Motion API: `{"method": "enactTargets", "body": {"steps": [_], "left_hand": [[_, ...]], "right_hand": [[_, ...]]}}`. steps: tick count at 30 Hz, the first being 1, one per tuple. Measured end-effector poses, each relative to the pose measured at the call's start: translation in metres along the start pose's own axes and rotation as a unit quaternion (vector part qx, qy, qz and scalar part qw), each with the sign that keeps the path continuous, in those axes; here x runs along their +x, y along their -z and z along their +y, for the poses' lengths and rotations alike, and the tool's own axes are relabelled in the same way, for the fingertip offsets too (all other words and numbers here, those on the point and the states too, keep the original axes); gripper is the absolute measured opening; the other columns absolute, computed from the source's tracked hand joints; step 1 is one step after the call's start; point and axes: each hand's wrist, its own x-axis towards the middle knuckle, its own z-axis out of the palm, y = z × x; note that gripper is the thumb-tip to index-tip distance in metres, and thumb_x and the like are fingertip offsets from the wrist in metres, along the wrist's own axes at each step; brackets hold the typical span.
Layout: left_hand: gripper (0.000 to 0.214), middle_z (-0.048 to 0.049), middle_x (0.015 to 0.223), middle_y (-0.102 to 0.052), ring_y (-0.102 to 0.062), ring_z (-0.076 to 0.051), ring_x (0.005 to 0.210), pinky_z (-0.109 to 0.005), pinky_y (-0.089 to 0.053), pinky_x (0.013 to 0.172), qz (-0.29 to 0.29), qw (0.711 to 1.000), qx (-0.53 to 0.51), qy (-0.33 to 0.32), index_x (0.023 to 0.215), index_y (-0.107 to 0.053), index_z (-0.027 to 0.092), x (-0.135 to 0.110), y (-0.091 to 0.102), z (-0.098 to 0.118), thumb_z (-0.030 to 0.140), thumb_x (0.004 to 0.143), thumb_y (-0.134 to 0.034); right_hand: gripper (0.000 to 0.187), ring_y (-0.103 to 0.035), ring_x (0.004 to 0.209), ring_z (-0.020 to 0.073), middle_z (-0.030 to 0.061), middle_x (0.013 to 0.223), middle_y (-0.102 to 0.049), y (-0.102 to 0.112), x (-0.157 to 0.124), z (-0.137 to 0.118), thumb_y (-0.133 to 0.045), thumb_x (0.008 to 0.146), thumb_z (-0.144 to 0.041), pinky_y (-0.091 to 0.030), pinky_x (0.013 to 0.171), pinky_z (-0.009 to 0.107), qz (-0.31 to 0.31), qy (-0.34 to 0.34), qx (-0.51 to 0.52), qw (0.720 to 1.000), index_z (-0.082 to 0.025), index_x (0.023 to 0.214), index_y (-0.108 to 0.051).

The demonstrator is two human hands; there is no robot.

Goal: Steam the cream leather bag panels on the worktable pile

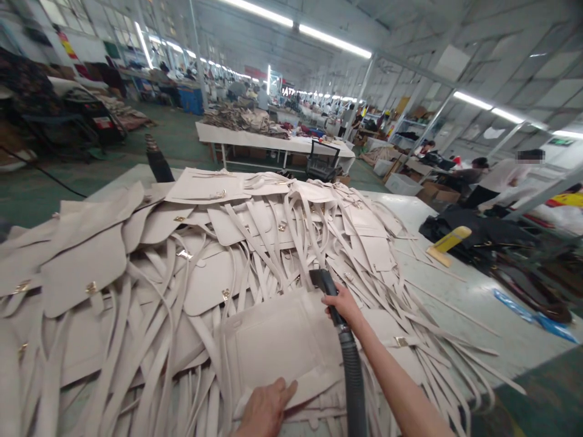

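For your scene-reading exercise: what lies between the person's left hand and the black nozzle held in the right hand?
In the head view, only the flat cream bag panel spans between the left hand and the nozzle gripped by the right hand.

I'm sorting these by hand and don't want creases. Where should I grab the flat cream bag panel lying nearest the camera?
Probably its near edge, coming from the near side, where the left hand already presses the cream bag panel. That edge lies flat and free. The far edge sits under the hose nozzle held by the right hand, among loose straps.
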Motion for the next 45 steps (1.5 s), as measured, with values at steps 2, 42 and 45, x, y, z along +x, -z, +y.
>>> {"method": "enactTargets", "body": {"steps": [2, 42, 45], "left_hand": [[0.06, -0.0067, 0.108, -0.058, -0.059, -0.026, 0.09, -0.042, -0.049, 0.076, -0.012, 1.0, -0.014, -0.014, 0.129, -0.036, 0.03, -0.002, -0.005, 0.003, 0.008, 0.074, -0.035], [0.057, -0.0046, 0.093, -0.063, -0.061, -0.027, 0.085, -0.036, -0.049, 0.069, -0.083, 0.991, -0.082, -0.058, 0.114, -0.052, 0.031, 0.009, -0.023, 0.013, 0.009, 0.062, -0.044], [0.056, -0.004, 0.094, -0.063, -0.06, -0.026, 0.086, -0.034, -0.048, 0.071, -0.079, 0.991, -0.085, -0.064, 0.115, -0.052, 0.031, 0.008, -0.023, 0.013, 0.011, 0.064, -0.047]], "right_hand": [[0.053, -0.055, 0.043, 0.0134, -0.0047, 0.059, -0.051, 0.013, -0.025, 0.002, -0.056, 0.058, -0.021, -0.044, 0.038, 0.022, -0.04, -0.012, -0.036, 0.998, -0.022, 0.111, -0.046], [0.07, -0.055, 0.043, 0.015, -0.0051, 0.055, -0.051, -0.003, -0.013, 0.028, -0.051, 0.06, -0.018, -0.043, 0.04, 0.023, 0.009, -0.013, -0.181, 0.983, -0.023, 0.128, -0.035], [0.07, -0.054, 0.042, 0.0145, -0.0061, 0.056, -0.049, 0.018, -0.029, 0.028, -0.052, 0.061, -0.021, -0.043, 0.038, 0.022, -0.032, -0.033, -0.126, 0.991, -0.023, 0.128, -0.033]]}}
